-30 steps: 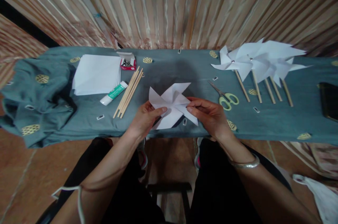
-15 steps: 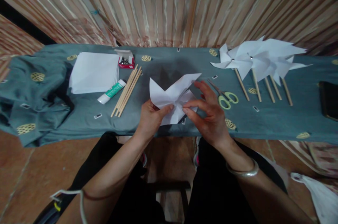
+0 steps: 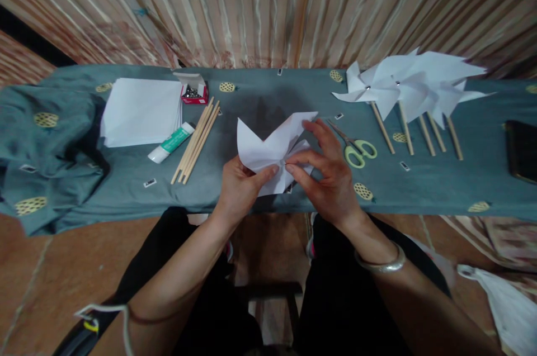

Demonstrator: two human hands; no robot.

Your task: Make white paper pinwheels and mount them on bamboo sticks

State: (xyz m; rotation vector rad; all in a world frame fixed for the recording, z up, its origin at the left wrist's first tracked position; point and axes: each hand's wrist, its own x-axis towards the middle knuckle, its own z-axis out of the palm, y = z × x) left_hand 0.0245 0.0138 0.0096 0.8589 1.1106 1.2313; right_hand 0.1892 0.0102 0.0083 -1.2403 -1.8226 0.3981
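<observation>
A white paper pinwheel (image 3: 268, 149), its corners folded in to the middle, is held above the table between my hands. My left hand (image 3: 241, 185) is closed on its lower left part, thumb pressed on the folded tips near the centre. With thumb and forefinger, my right hand (image 3: 325, 177) pinches a tiny thumbtack (image 3: 286, 163) against the pinwheel's centre; the fingers mostly hide it. The other fingers of that hand are raised by the upper right blade. Green-handled scissors (image 3: 356, 149) lie open just right of my right hand.
Left on the cloth-covered table (image 3: 130, 177) are a paper stack (image 3: 142, 110), a red box of tacks (image 3: 194, 90), a glue tube (image 3: 171, 142) and several wooden sticks (image 3: 196, 141). At right lie several finished pinwheels (image 3: 423, 85) on sticks and a dark phone-like object (image 3: 521, 149).
My right fingertips have moved slightly left, bringing the tack onto the pinwheel's centre. My left hand keeps its grip. The whole view has shifted a little.
</observation>
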